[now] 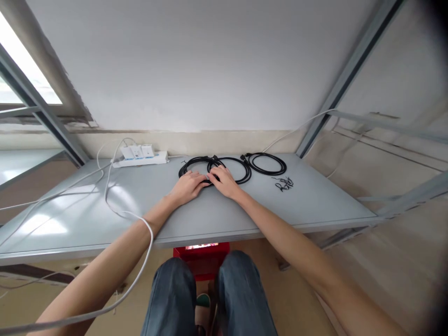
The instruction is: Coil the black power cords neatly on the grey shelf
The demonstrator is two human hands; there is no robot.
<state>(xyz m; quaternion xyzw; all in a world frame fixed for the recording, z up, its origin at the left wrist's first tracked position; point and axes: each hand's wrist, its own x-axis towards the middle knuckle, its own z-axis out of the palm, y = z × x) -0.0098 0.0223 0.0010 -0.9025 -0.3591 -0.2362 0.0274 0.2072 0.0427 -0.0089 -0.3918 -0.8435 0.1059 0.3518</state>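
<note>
Three black coiled cables lie on a grey table near the wall. My left hand rests palm down on the near edge of the left coil. My right hand lies on the near edge of the middle coil, fingers touching the cable where the two coils meet. Both hands press on the cables; whether the fingers grip them is hidden. The third coil lies untouched to the right. A small bundle of black twist ties sits just in front of it.
A white power strip with plugged-in adapters sits at the back left, its white cords trailing over the table and my left forearm. A red crate stands under the table beyond my knees. Metal frame bars rise on both sides.
</note>
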